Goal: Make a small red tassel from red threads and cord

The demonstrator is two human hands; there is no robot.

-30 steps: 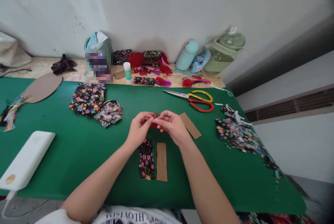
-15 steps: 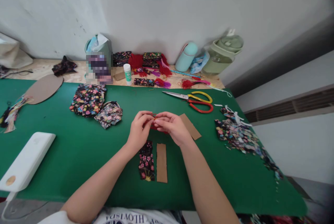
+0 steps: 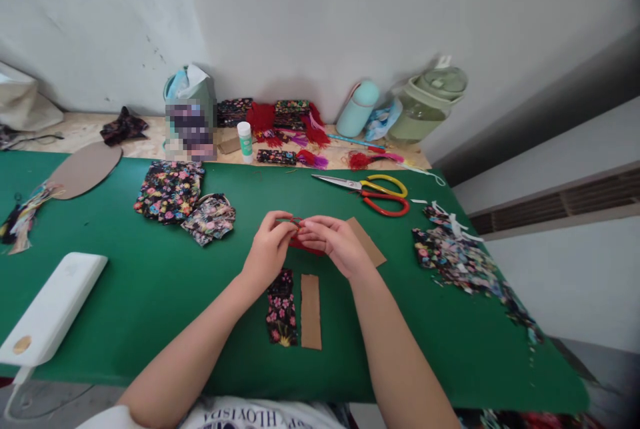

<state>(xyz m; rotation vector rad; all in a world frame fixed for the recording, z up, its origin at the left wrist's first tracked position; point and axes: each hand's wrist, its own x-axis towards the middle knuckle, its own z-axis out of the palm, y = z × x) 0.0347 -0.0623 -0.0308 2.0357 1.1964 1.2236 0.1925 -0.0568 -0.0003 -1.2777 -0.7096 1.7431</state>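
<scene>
My left hand [image 3: 271, 246] and my right hand [image 3: 334, 242] meet above the green mat, fingertips nearly touching. Both pinch a thin red thread, and a red bundle [image 3: 311, 247] shows below the fingers; its far part is hidden by my right hand. Just nearer to me lie a black floral fabric strip [image 3: 282, 312] and, beside it, a narrow cardboard strip [image 3: 311, 312]. Another cardboard piece [image 3: 367, 242] sticks out from beside my right hand.
Scissors [image 3: 365, 187] with yellow and red handles lie beyond my right hand. Floral fabric [image 3: 169, 192] is at the left, fabric scraps [image 3: 457, 255] at the right, a white power bank [image 3: 53, 309] at near left. A glue stick [image 3: 245, 142] and bottles stand at the back.
My right fingertips have shifted slightly, and more of the red bundle shows beneath them. My left hand has barely moved.
</scene>
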